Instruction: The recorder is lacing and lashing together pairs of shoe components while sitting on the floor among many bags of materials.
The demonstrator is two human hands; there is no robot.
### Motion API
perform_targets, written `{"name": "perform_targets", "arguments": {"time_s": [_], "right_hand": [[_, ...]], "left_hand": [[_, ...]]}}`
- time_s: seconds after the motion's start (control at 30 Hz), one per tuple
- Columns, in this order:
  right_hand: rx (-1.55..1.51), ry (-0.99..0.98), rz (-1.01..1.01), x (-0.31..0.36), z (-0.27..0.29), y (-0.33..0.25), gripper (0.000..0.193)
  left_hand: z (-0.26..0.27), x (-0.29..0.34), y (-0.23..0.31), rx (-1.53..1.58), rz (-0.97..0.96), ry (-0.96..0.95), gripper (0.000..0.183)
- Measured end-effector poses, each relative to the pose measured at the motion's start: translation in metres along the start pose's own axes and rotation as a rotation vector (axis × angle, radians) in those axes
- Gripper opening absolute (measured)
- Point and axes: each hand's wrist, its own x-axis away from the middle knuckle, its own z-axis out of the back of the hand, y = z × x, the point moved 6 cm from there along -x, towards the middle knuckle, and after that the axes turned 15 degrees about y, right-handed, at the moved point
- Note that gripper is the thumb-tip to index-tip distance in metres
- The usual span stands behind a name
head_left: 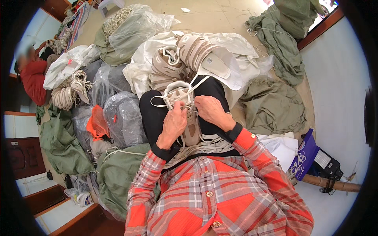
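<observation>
A beige and white shoe upper [190, 131] lies between my black-clad knees, its opening turned away from me. A whitish shoelace [201, 82] loops loosely over its tongue. On the shoe's left side, my left hand [176, 122] is closed, thumb and forefinger pinched at the eyelets on the lace. My right hand [212, 111] is also closed, its fingertips pinching the lace at the shoe's right edge. The fingers partly hide the eyelet rows. Several more whitish laces [208, 146] are spread across my lap, below my wrists.
Beyond my knees, stacked beige shoe uppers [199, 53] rest on a white sack [139, 59]. Plastic-wrapped grey bundles [124, 118] and green sacks [63, 141] crowd my left. Right of me are a green sack [273, 106] and a purple box [305, 155]. A person in red [33, 80] sits far left.
</observation>
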Motion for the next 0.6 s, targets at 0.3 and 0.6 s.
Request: {"name": "perform_targets", "arguments": {"time_s": [0.3,0.6], "right_hand": [[0.156,-0.087,-0.041,-0.004,-0.014,-0.008,0.012],[0.189,-0.115,-0.051,-0.002,-0.019,-0.002,0.008]], "left_hand": [[-0.008,-0.007,-0.009,0.258,0.128,-0.326,0.025],[-0.004,-0.014,-0.024,0.512,0.396,-0.769,0.043]]}}
